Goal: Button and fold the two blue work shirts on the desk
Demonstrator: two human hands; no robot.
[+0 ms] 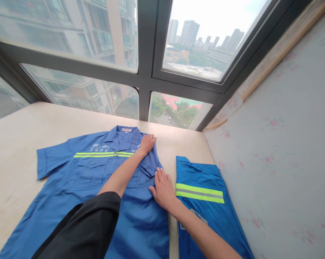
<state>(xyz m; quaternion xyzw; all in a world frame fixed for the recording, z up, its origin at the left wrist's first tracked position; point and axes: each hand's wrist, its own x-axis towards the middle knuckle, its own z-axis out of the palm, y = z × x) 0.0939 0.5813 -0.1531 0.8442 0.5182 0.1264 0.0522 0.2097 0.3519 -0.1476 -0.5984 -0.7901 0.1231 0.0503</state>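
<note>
A blue short-sleeved work shirt (97,176) lies front up, its collar toward the window. It has a yellow-green and grey reflective stripe, white lettering and chest pockets. One sleeve stretches out to the left; the right-hand sleeve is turned inward over the chest. My left hand (147,144), with a ring on one finger, is at the shirt's right-hand shoulder, its fingers bent over the cloth edge. Lower down, my right hand (163,189) rests on the shirt's side edge by the turned-in sleeve, fingers stretched out and thumb apart.
A folded blue garment (200,176) with a similar reflective stripe lies right of the shirt, partly under my right forearm. Both lie on a pale wooden surface (14,140). Grey-framed windows (145,64) stand behind, and a flower-patterned wall (281,154) borders the right side.
</note>
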